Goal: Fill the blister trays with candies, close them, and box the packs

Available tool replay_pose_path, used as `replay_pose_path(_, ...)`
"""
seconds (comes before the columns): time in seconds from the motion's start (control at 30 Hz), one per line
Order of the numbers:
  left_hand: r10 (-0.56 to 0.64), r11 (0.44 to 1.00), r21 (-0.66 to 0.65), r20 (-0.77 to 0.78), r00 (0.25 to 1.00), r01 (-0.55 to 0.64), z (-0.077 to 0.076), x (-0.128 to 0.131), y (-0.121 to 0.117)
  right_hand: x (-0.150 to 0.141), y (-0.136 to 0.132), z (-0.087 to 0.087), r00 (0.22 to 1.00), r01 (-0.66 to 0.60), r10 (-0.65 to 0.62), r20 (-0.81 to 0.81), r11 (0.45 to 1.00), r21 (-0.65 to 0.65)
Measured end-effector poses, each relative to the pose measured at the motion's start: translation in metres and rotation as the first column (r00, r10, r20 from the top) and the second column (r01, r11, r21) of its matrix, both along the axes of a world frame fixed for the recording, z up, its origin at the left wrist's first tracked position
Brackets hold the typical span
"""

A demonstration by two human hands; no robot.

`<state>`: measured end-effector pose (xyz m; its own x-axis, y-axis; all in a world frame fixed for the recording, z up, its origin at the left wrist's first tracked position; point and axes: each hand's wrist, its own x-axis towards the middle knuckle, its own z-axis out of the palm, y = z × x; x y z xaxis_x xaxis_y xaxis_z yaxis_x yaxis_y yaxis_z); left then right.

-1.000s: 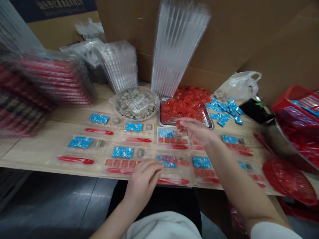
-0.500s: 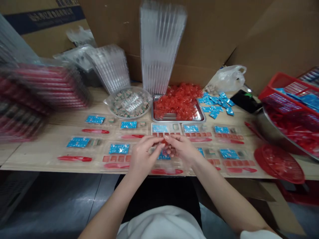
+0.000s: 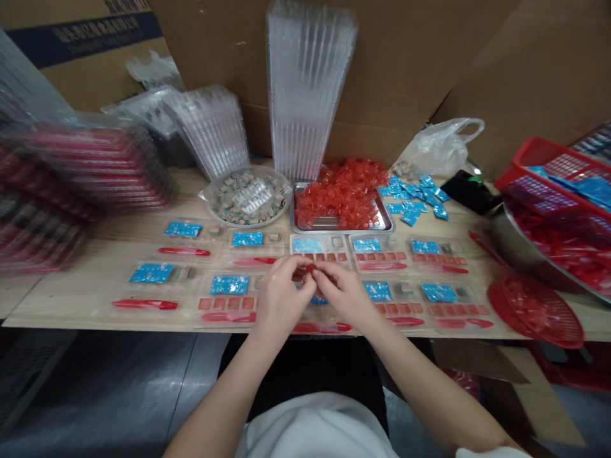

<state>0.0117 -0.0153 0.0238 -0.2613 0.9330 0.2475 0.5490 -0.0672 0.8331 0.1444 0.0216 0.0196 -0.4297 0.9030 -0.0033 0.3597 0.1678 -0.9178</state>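
My left hand (image 3: 279,296) and my right hand (image 3: 344,291) meet over the front row of clear plastic trays (image 3: 229,299), fingers pinched together on small red wrapped pieces (image 3: 309,269). The trays on the wooden table (image 3: 95,280) each hold a blue packet (image 3: 228,284), a row of red pieces and a red spoon-like stick (image 3: 144,304). Behind them a metal tray (image 3: 387,222) is heaped with loose red wrapped pieces (image 3: 348,191). A clear bowl (image 3: 245,196) holds brown and green wrapped pieces.
Stacks of empty clear trays (image 3: 308,89) lean on the cardboard wall. Filled trays (image 3: 90,165) are piled at left. Loose blue packets (image 3: 413,197), a plastic bag (image 3: 436,152), a red basket (image 3: 554,172), a metal basin (image 3: 539,261) and a red lid (image 3: 537,312) lie at right.
My right hand came back from the metal tray with red pieces and joined my left hand over the front trays. The view shifted slightly left.
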Motion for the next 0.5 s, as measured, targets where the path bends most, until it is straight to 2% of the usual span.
replay_pose_path(0.17, -0.049, 0.998, 0.053, 0.113, 0.992, 0.043, -0.003, -0.003, 0.0, 0.002, 0.002, 0.004, 0.998, -0.049, 0.05, -0.042, 0.998, 0.025)
replay_pose_path(0.33, -0.042, 0.998, 0.044, 0.15, 0.988, 0.036, -0.002, -0.004, -0.001, 0.002, 0.003, 0.013, 0.984, -0.135, 0.108, 0.145, 0.972, 0.191)
replay_pose_path(0.4, -0.022, 0.999, 0.031, 0.217, 0.976, 0.016, -0.003, -0.002, 0.0, 0.001, -0.001, 0.013, 0.983, -0.091, 0.043, 0.177, 0.958, 0.271)
replay_pose_path(0.5, 0.013, 0.999, 0.043, 0.304, 0.952, -0.027, -0.003, 0.002, 0.002, -0.002, -0.008, 0.012, 0.979, 0.051, -0.124, 0.165, 0.92, 0.39)
